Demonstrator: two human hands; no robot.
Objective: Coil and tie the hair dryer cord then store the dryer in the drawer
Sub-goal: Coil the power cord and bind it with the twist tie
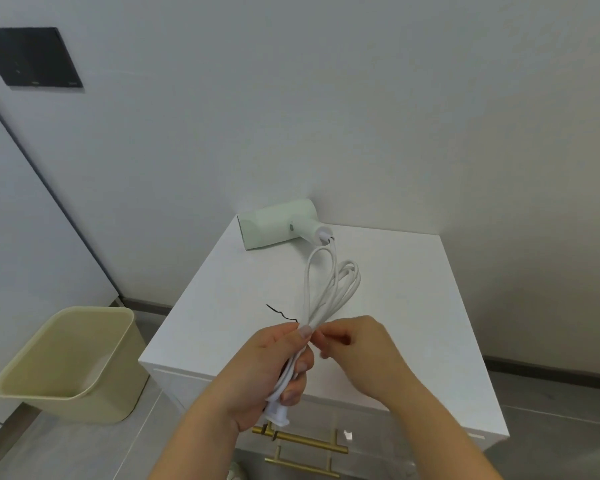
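Observation:
A pale green hair dryer [278, 223] lies on its side at the back of the white cabinet top [413, 289], against the wall. Its white cord [329, 289] is gathered into long loops that run toward me. My left hand [274, 368] grips the bundled loops, and the white plug [277, 412] sticks out below my fist. A thin black twist tie [281, 313] pokes out to the left just above my left thumb. My right hand [357, 348] pinches at the bundle right beside my left thumb. The drawers below show gold handles [302, 439] and look shut.
A beige waste bin [70, 362] stands on the grey floor to the left of the cabinet. A dark panel [32, 57] hangs on the white wall at the upper left. The cabinet stands against the wall.

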